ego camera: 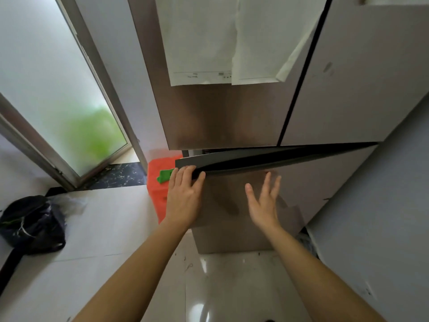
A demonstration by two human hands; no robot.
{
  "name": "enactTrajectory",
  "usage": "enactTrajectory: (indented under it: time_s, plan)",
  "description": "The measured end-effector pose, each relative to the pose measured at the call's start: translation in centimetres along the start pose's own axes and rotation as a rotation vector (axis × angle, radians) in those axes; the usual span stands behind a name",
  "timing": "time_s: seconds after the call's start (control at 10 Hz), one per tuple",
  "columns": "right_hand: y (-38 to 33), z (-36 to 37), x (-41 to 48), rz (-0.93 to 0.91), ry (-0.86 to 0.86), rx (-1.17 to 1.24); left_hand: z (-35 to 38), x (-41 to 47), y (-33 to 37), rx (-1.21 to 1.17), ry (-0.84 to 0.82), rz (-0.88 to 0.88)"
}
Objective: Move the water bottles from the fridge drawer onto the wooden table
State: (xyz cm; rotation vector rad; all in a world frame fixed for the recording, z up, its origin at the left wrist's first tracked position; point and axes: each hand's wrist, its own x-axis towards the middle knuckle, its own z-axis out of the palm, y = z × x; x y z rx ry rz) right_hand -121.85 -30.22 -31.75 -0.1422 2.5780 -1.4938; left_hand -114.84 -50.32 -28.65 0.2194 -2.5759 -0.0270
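The left hand (183, 196) curls its fingers over the dark top lip of the smooth brushed-metal fridge drawer (290, 182). The right hand (264, 203) hovers flat and empty before the drawer's front, fingers spread.

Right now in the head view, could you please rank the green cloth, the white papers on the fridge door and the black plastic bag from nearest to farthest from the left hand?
From the left hand, which grips the fridge drawer's top edge:
1. Green cloth on the orange surface, just left of the fingers.
2. White papers, above on the fridge door.
3. Black plastic bag, far left on the floor.
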Motion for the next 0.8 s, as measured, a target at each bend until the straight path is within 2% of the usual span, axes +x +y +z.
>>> enactTrajectory:
  time_s: [0.2, 0.4, 0.6, 0.7, 0.8]
  plan:
    - [1.0, -0.4, 3.0, -0.091, -0.104, -0.24, 3.4, 0.4, 0.4, 0.204, -0.287, -0.108]
    - [1.4, -0.9, 5.6, -0.101, -0.234, -0.324, 5.2, 2.3, 0.7, 0.211, -0.488, -0.197]
    - [2.7, -1.8, 5.9, -0.144, -0.281, -0.411, 4.0, 3.0, 1.1, 0.203, -0.547, -0.227]
    - [2.2, -2.4, 5.3, -0.133, -0.275, -0.399, 2.8, 3.2, 1.6, 0.14, -0.499, -0.217]
    - [0.1, -3.4, 5.6, -0.203, -0.116, -0.283, 1.8, 3.9, 1.6, 0.065, -0.406, -0.236]
